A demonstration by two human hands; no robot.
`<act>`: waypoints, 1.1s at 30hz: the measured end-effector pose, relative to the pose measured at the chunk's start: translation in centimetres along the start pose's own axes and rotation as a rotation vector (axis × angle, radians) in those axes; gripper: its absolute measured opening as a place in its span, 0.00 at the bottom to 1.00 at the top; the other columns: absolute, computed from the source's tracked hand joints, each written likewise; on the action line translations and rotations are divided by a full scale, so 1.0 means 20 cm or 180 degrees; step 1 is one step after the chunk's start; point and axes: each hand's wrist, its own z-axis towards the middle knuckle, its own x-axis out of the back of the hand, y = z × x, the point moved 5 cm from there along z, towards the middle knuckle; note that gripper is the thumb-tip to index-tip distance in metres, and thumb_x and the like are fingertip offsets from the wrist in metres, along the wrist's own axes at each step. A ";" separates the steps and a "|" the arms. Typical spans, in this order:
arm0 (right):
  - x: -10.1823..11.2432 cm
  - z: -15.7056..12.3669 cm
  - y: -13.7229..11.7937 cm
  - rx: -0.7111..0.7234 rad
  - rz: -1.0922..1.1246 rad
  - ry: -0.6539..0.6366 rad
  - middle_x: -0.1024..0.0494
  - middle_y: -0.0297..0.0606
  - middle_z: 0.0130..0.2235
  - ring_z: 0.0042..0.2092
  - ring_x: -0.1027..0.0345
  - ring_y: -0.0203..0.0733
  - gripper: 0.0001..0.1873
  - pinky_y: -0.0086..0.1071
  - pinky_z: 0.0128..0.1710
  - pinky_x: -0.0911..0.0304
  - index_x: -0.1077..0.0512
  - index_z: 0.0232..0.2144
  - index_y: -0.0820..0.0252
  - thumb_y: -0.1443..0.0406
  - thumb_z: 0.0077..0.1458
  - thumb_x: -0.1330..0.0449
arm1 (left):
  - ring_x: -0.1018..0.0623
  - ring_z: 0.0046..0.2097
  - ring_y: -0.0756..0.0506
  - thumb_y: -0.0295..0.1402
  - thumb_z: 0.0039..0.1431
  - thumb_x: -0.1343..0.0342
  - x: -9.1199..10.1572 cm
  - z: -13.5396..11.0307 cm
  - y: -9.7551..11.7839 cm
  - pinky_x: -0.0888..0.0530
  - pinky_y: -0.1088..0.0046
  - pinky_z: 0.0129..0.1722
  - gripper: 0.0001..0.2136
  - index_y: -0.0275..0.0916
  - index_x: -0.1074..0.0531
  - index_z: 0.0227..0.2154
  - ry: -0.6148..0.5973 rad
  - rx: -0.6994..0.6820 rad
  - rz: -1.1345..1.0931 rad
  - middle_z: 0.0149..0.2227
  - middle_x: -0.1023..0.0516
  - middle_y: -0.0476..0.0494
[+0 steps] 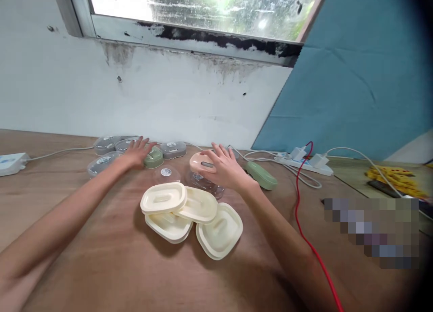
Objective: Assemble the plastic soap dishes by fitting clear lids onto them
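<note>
My left hand (pixel 138 153) is stretched toward the back of the table with its fingers spread. Its fingertips are beside a small green oval case (pixel 154 158), and whether they touch it is unclear. A peach oval case (pixel 200 162) is held in my right hand (pixel 223 168), between the thumb and a finger, over clear plastic covers (pixel 216 191). In front of both hands lies a loose pile of cream-coloured oval lids or trays (pixel 219 233), some overlapping. Another clear cover (pixel 165 173) with a round sticker stands between the hands.
Grey cases with clear covers (pixel 104 162) line the back left, and another grey case (pixel 173 149) stands near the wall. A longer green case (pixel 261 175) lies right of my right hand. Beyond are a power strip (pixel 318 164), white cables and a red cable (pixel 297 199).
</note>
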 end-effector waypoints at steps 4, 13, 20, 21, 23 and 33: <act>0.06 -0.01 -0.04 0.0093 0.0340 0.0122 0.43 0.54 0.72 0.76 0.59 0.64 0.25 0.65 0.71 0.59 0.32 0.61 0.54 0.48 0.70 0.45 | 0.35 0.66 0.21 0.36 0.32 0.28 0.02 0.12 0.02 0.46 0.37 0.67 0.37 0.41 0.25 0.53 -0.0481 -0.0088 0.0495 0.59 0.26 0.29; 0.18 -0.03 -0.18 0.0721 0.1218 0.0691 0.33 0.51 0.67 0.73 0.47 0.56 0.17 0.57 0.68 0.44 0.28 0.54 0.53 0.54 0.69 0.41 | 0.19 0.46 0.34 0.51 0.40 0.31 0.28 0.02 0.16 0.25 0.66 0.41 0.37 0.38 0.28 0.54 -0.1217 -0.0080 0.0676 0.49 0.19 0.35; 0.12 -0.08 -0.33 0.1279 0.2019 -0.0134 0.29 0.46 0.62 0.61 0.32 0.55 0.39 0.49 0.56 0.30 0.36 0.62 0.48 0.50 0.53 0.27 | 0.22 0.55 0.36 0.41 0.46 0.30 0.31 -0.39 0.62 0.26 0.66 0.51 0.42 0.46 0.37 0.65 -0.1118 -0.1460 -0.0527 0.58 0.23 0.41; 0.11 -0.08 -0.33 0.1265 0.2187 -0.0332 0.26 0.44 0.59 0.57 0.29 0.53 0.37 0.46 0.54 0.29 0.36 0.61 0.48 0.50 0.54 0.28 | 0.21 0.54 0.36 0.40 0.46 0.29 0.29 -0.44 0.62 0.25 0.66 0.50 0.45 0.47 0.41 0.68 -0.1017 -0.1450 -0.0713 0.57 0.23 0.41; 0.08 -0.07 -0.28 0.1114 0.2498 -0.0635 0.23 0.40 0.55 0.51 0.25 0.49 0.31 0.43 0.49 0.28 0.36 0.60 0.47 0.47 0.61 0.34 | 0.20 0.52 0.36 0.41 0.46 0.28 0.23 -0.49 0.57 0.25 0.63 0.51 0.51 0.48 0.49 0.71 -0.0896 -0.1296 -0.1047 0.53 0.22 0.42; 0.09 -0.03 -0.08 0.0603 0.1310 0.0244 0.29 0.47 0.61 0.59 0.33 0.58 0.26 0.51 0.57 0.36 0.28 0.54 0.51 0.45 0.61 0.36 | 0.20 0.54 0.34 0.43 0.45 0.24 0.06 -0.55 0.44 0.25 0.53 0.56 0.49 0.48 0.48 0.65 -0.0451 -0.0819 -0.1908 0.53 0.23 0.37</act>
